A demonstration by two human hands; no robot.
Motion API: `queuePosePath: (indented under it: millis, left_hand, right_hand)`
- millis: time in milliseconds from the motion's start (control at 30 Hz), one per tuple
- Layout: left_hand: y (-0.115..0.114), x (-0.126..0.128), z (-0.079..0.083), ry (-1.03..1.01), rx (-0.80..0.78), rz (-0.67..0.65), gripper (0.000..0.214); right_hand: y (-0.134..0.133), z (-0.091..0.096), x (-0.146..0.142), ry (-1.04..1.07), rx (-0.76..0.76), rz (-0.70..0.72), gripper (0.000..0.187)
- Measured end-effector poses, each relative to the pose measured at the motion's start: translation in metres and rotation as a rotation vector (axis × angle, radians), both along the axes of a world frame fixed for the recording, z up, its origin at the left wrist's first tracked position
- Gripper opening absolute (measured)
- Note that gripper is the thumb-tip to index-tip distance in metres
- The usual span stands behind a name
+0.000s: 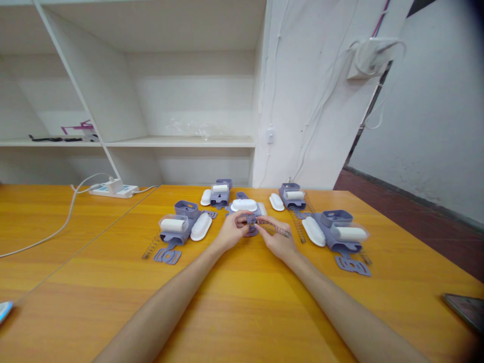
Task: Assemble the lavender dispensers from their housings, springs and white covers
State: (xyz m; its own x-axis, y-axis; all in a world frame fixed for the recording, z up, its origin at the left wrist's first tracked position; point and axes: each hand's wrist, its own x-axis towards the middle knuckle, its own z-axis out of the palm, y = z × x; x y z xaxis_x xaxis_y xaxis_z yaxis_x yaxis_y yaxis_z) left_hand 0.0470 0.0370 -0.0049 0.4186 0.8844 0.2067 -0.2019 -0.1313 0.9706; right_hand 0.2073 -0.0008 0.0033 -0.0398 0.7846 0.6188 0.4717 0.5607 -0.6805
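Head view: our left fingers [242, 215] pinch a purple-grey plate [252, 225] upright above the tabletop [249, 312], while our right fingers [265, 221] pinch a coil spring [282, 231] beside it, probably to steady both.

The left hand [232, 232] hides part of the plate [252, 225] — and where the spring [283, 231] meets the right hand [279, 244] is too small to tell. The view's right edge cuts off the phone [466, 308]; its left edge, a blue-white thing [5, 310] (unidentifiable). The rightmost roller [351, 234] is blurred.
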Motion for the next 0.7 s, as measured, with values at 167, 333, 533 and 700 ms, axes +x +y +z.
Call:
queuePosePath:
  millis: [167,333,533,700]
  left_hand:
    - [0.0007,0.0,-0.0013,0.009,-0.004,0.007,0.052]
    - [0.0014,0.0005,-0.001,0.021,-0.016,0.008,0.053]
    - [0.0025,0.0004,-0.0011,0.063,-0.002,0.025,0.052]
    - [0.0059,-0.0009,-0.0055,0.122,0.063,0.043,0.052]
  right_hand:
    - [0.0011,-0.0007,0.0006,0.004,0.001,0.004,0.019]
    - [0.0039,-0.0044,0.0013,0.025,0.007,0.031,0.02]
    - [0.0043,-0.0058,0.0018,0.046,0.018,0.06,0.021]
    - [0.0046,-0.0064,0.0014,0.049,-0.037,0.075,0.02]
